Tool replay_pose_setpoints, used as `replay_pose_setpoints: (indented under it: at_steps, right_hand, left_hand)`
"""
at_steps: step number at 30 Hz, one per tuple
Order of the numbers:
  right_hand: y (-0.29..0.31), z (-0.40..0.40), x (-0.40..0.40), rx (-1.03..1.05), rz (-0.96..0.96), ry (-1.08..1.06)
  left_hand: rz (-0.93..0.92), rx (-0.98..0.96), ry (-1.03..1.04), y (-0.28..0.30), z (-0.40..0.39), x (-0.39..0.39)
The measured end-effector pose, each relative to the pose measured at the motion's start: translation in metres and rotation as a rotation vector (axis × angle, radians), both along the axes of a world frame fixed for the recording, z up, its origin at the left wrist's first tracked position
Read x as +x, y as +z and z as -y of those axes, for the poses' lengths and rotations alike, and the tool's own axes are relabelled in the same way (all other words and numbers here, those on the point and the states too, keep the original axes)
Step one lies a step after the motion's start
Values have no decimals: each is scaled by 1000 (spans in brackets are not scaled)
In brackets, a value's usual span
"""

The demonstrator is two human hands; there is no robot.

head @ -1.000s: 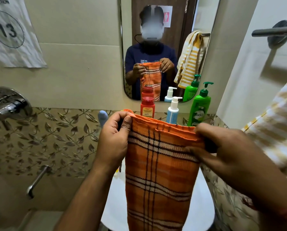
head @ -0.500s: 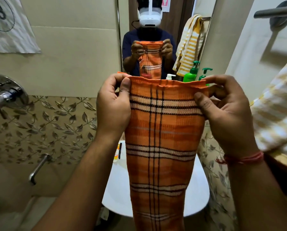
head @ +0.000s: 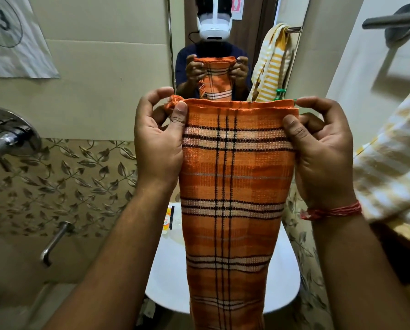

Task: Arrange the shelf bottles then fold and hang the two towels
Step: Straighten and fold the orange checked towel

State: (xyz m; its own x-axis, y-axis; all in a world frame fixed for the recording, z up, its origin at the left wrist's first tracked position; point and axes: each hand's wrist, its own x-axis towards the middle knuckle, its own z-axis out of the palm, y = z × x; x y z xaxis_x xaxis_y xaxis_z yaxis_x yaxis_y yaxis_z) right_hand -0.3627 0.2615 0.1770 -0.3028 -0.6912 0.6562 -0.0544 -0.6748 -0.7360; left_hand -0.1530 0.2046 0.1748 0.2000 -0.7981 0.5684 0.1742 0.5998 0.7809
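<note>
An orange plaid towel [head: 232,182], folded into a long strip, hangs straight down in front of me over the white sink [head: 165,277]. My left hand [head: 158,139] pinches its top left corner and my right hand [head: 320,148] pinches its top right corner, holding the upper edge level. A yellow and white striped towel [head: 389,163] hangs at the right edge, close to my right arm. The shelf bottles are hidden behind the orange towel; only a green pump tip [head: 280,91] shows above its edge.
A mirror [head: 223,32] faces me on the wall. A metal towel bar [head: 394,19] juts out at upper right. Chrome taps [head: 8,136] sit on the left wall, with a spout [head: 54,241] lower down. A small orange packet [head: 168,219] lies on the sink's back rim.
Both hands have lifted the orange towel higher, so its top edge now covers the bottles on the shelf. The view has tilted downward.
</note>
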Motion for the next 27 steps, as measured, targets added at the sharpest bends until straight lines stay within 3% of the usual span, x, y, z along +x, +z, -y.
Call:
replay_pose_setpoints:
  at_steps: [2,4,6,8,10,13,19,23,27]
  right_hand:
    - [4,1,2,-32,41,11]
    - [8,0,4,-65,76,25]
    - [10,1,5,-79,98,18]
    - [11,3,6,-79,117,8]
    - [13,7,6,-60,128,-16]
    - [15,9,2,-12,136,18]
    - [-33,3,-26,267,-9,583]
    - [-66,1,0,287,59,362]
    - [-37,10,14,220,145,308]
  left_hand:
    - [-40,19,-79,3,2,1]
    - [-76,86,-329,0,5,7]
    - [9,189,-617,-18,8,15]
    - [146,302,-777,-42,2,18]
    - [202,367,-796,-59,-4,14]
    - [128,353,-661,-63,-6,0]
    - [-21,197,-538,-26,-9,-19]
    - [-59,207,-485,-7,0,-21]
    - [-8,398,-801,-26,5,6]
